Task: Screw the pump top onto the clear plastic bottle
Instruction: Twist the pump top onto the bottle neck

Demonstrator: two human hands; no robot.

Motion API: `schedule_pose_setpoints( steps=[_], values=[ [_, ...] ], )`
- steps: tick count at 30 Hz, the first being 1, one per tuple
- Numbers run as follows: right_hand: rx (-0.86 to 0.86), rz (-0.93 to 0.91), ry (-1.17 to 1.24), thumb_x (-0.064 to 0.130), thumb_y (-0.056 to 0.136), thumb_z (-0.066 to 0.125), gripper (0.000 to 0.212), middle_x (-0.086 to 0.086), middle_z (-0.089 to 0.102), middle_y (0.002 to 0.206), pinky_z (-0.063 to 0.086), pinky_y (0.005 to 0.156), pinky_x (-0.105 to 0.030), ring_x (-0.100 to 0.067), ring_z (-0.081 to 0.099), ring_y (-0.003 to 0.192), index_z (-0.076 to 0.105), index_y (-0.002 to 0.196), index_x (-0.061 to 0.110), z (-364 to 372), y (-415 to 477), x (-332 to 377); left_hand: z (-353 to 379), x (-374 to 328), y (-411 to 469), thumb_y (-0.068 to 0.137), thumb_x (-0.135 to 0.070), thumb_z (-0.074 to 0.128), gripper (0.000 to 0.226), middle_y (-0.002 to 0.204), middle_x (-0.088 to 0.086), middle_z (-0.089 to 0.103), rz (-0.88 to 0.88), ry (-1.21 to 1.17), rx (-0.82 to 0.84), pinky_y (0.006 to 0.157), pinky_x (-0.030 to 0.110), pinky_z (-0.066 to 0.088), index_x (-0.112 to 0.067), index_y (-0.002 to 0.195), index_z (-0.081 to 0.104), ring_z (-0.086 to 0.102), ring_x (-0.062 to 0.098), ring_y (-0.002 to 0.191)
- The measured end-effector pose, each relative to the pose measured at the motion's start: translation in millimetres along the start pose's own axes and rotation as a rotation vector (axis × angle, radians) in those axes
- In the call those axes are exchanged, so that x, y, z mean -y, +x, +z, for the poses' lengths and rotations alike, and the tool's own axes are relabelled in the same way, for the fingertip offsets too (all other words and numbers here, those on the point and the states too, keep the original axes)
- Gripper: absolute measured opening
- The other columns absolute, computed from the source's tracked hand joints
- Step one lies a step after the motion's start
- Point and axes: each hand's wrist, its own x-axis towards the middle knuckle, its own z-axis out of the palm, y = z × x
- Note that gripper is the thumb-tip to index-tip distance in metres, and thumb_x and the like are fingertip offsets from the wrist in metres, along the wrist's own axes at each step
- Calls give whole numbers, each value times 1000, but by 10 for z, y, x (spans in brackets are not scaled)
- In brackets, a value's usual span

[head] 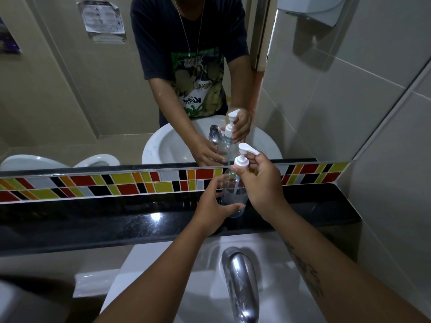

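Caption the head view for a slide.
Left hand steadies the clear bottle on the black ledge while the right hand grips the white pump top.

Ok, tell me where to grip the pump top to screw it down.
Grip the ribbed white collar of the pump top, from the right side with the right hand. It is round, so it turns; the spout sticks out sideways. The left hand steadies the upright bottle.

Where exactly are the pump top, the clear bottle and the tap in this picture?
pump top (242,157): head view, on its white collar and stem.
clear bottle (233,194): head view, on its see-through body between the hands.
tap (240,276): head view, on its shiny curved spout.
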Motion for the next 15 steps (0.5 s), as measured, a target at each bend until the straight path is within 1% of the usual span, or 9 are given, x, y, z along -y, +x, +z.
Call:
schedule_pose_setpoints(
  steps=[2, 3, 6, 8, 9, 11, 13, 15],
  values=[
    [0, 3, -1, 16, 83, 73, 40, 0, 70, 107, 55, 85, -27, -10, 65, 99, 59, 121, 19, -10, 4, -2, 2, -6, 2, 74, -13, 90, 75, 119, -28, 55, -5, -4, 3, 75, 16, 56, -54, 117, 45, 56, -4, 107],
    [30, 16, 5, 15, 84, 72, 42, 0, 70, 109, 54, 86, -27, -10, 65, 101, 58, 123, 19, -28, 14, 0, 0, -10, 7, 74, -13, 90, 74, 120, -26, 55, -13, -5, 8, 77, 18, 57, -50, 120, 46, 56, -1, 109],
    [201, 69, 11, 15, 89, 66, 46, 2, 67, 117, 50, 88, -21, -9, 62, 108, 54, 133, 22, -133, 64, 8, -48, -21, 40, 73, -12, 91, 72, 127, -15, 59, -45, -8, 45, 88, 31, 60, -39, 127, 51, 59, 13, 120],
    [267, 81, -20, 17, 91, 64, 45, 4, 68, 114, 50, 83, -17, -7, 63, 106, 54, 134, 25, -201, 96, 6, -85, -33, 55, 74, -12, 90, 73, 132, -10, 60, -59, 5, 82, 95, 38, 58, -37, 130, 51, 58, 18, 125],
    [268, 83, -26, 18, 90, 65, 44, 4, 69, 111, 51, 81, -18, -7, 63, 104, 55, 132, 25, -214, 102, 11, -95, -40, 56, 74, -13, 90, 73, 133, -9, 60, -66, 13, 92, 96, 38, 58, -37, 131, 51, 57, 18, 126],
    [226, 80, -14, 17, 89, 66, 41, 2, 70, 109, 54, 87, -28, -11, 65, 102, 58, 129, 24, -181, 92, 8, -99, -46, 51, 75, -12, 90, 71, 133, -9, 59, -71, 10, 87, 93, 34, 58, -36, 130, 51, 56, 17, 125],
    [169, 74, 3, 14, 90, 65, 42, -1, 69, 114, 53, 93, -35, -15, 64, 106, 56, 130, 22, -101, 68, -21, -85, -50, 45, 74, -11, 90, 69, 131, -11, 60, -65, -11, 71, 87, 29, 58, -38, 126, 53, 57, 13, 122],
    [117, 66, 2, 12, 90, 63, 44, -4, 68, 119, 53, 95, -37, -18, 63, 110, 55, 133, 22, -25, 40, -51, -62, -42, 39, 74, -10, 90, 68, 126, -16, 59, -57, -32, 52, 78, 22, 59, -44, 119, 52, 57, 7, 116]
  ],
)
